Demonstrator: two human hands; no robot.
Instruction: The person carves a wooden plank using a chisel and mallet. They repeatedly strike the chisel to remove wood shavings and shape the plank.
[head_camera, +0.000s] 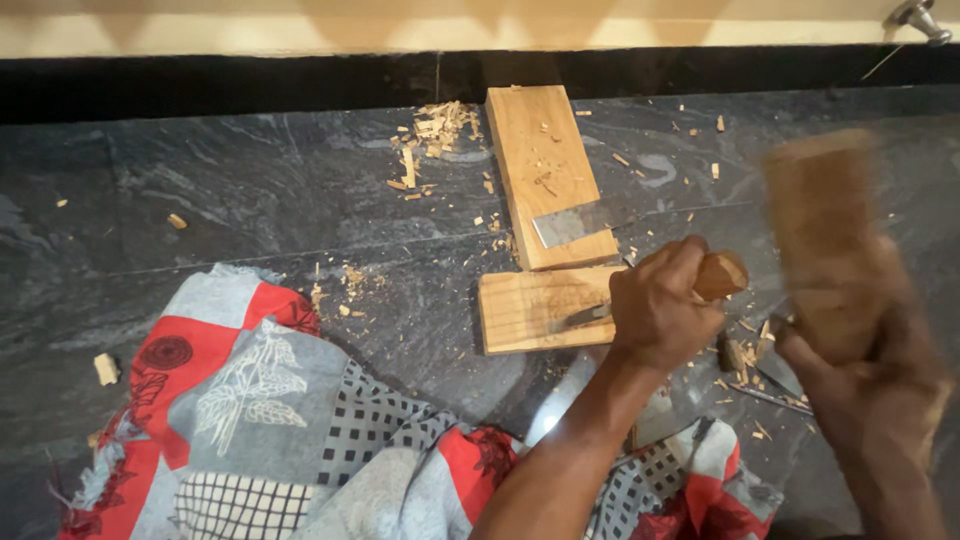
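Your left hand (662, 305) is clenched in a tight fist with knuckles up, sitting over the near right end of the wooden board (530, 310). Its forearm runs down and left toward you, wrist straight. Your right hand (868, 385) is well to the right of the board, fingers curled closed, raised and blurred, forearm leaving the bottom right corner.

A second wooden board (545, 170) lies lengthwise on the dark stone floor (250, 190), reaching toward the black skirting, with a flat metal blade (572, 223) resting across its near end. Wood chips (430, 135) are heaped just left of it. A red, grey and white patterned cloth (260, 410) spreads over the near floor.
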